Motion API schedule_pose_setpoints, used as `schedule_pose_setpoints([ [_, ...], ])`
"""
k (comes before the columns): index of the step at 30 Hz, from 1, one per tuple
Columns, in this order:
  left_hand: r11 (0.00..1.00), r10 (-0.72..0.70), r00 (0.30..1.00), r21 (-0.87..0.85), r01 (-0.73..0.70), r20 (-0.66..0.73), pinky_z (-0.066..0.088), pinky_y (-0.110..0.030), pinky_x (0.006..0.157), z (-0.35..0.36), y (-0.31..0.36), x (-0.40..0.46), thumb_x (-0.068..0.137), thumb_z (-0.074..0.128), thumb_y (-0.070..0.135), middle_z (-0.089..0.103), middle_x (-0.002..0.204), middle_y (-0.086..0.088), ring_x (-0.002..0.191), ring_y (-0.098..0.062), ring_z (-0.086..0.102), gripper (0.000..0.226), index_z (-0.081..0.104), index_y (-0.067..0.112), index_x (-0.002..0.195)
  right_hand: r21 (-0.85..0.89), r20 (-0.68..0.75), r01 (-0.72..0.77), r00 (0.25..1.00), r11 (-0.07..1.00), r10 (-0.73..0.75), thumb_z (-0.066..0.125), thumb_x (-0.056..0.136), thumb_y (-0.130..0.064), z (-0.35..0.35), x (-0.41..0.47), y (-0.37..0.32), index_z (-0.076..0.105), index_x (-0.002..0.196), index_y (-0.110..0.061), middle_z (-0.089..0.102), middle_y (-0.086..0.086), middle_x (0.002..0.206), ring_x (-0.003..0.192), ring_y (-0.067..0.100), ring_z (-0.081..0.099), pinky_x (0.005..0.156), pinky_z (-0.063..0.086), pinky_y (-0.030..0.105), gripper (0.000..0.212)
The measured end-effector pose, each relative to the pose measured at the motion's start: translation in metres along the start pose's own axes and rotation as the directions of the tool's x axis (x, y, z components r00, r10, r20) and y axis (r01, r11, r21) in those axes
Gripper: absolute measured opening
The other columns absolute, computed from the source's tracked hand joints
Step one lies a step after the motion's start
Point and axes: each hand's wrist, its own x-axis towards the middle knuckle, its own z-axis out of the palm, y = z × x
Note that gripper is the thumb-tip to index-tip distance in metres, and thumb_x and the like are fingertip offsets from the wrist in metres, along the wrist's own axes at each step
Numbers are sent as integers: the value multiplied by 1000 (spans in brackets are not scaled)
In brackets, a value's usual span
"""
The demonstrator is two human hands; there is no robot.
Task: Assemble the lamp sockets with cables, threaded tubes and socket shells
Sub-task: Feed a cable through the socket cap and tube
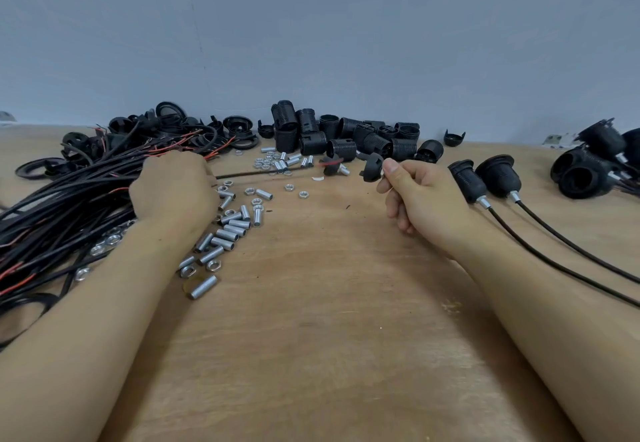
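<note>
- Black plastic socket cap [373, 166] sits pinched between the thumb and forefinger of my right hand [420, 195], right of centre in the frame; a bit of silver metal shows at my fingertips, probably a threaded tube already fitted, though it is too small to be sure.
- My left hand [173, 187] is at mid left, fingers curled down over the bundle of black cables [69, 199]. It seems to grip one cable [256, 174], but my knuckles hide the fingers.
- That cable runs nearly level from my left hand toward the right, its red-tipped end [327, 163] lying just left of the cap, close but apart.
- So the matter is alignment: the cable's long axis points roughly at the cap, and the cap's bore must face left to receive it. I judge the next move is to feed that end through.
- Loose threaded tubes [230, 230] and nuts [266, 163] lie between my hands on the wooden table [329, 320].
- Socket shells [346, 136] are piled at upper centre; two finished sockets [485, 180] lie just right of my right hand.
</note>
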Motion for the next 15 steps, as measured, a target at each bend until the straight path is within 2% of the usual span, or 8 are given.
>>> schedule_pose_setpoints([
  [5, 987, 7, 969, -155, -46, -246, 34, -43, 69, -6, 1, -1, 102, 50, 20, 60, 114, -18, 111, -42, 47, 24, 69, 9, 112, 26, -18, -2, 1000, 1000, 3, 48, 102, -40, 1, 1, 1, 63, 78, -11, 58, 0, 49, 35, 13, 44, 38, 35, 21, 40],
  [7, 952, 63, 927, -256, -166, -370, 35, -43, 74, -9, 4, -3, 102, 48, 18, 65, 111, -17, 109, -41, 50, 26, 69, 7, 114, 36, -20, -6, 1000, 999, 7, 48, 102, -40, 1, 2, 1, 63, 78, -12, 58, 0, 49, 36, 13, 44, 38, 35, 21, 40],
  [8, 914, 119, 874, -292, -282, -471, 37, -41, 77, -12, 6, -5, 102, 49, 17, 67, 107, -17, 105, -40, 54, 26, 70, 5, 112, 43, -18, -9, 1000, 999, 10, 48, 102, -40, 1, 2, 1, 63, 78, -12, 58, 0, 49, 36, 13, 44, 38, 35, 21, 40],
  [10, 805, 199, 708, -299, -513, -678, 44, -38, 76, -20, 13, -11, 103, 50, 15, 70, 96, -14, 90, -35, 63, 24, 71, 3, 105, 54, -11, -18, 1000, 998, 19, 47, 102, -40, 0, 2, 1, 63, 78, -12, 58, 0, 49, 36, 12, 45, 37, 35, 21, 40],
  [11, 729, 190, 643, -332, -598, -742, 49, -38, 73, -25, 18, -15, 104, 50, 16, 71, 91, -11, 81, -32, 66, 23, 70, 5, 103, 56, -4, -22, 1000, 998, 23, 47, 102, -40, 0, 1, 1, 63, 78, -13, 58, 0, 49, 36, 12, 45, 37, 35, 21, 40],
  [12, 638, 141, 623, -411, -652, -769, 52, -38, 69, -29, 24, -19, 105, 48, 18, 71, 88, -5, 74, -27, 68, 20, 67, 11, 103, 58, 7, -26, 1000, 998, 26, 47, 102, -40, 0, 1, 1, 62, 78, -13, 58, 0, 50, 36, 12, 45, 37, 35, 22, 39],
  [13, 530, 70, 645, -520, -670, -761, 52, -35, 66, -34, 29, -22, 106, 46, 19, 70, 88, 0, 70, -22, 69, 16, 61, 19, 103, 61, 18, -28, 999, 998, 27, 47, 102, -40, 0, 1, 1, 62, 78, -12, 58, 0, 50, 36, 12, 45, 37, 35, 23, 39],
  [15, 292, -72, 748, -731, -617, -660, 52, -30, 65, -42, 39, -29, 106, 42, 19, 68, 88, 4, 67, -16, 70, 11, 50, 25, 103, 64, 33, -25, 999, 998, 23, 47, 102, -39, 2, 0, 0, 62, 79, -12, 58, 0, 50, 36, 12, 45, 37, 35, 24, 39],
])
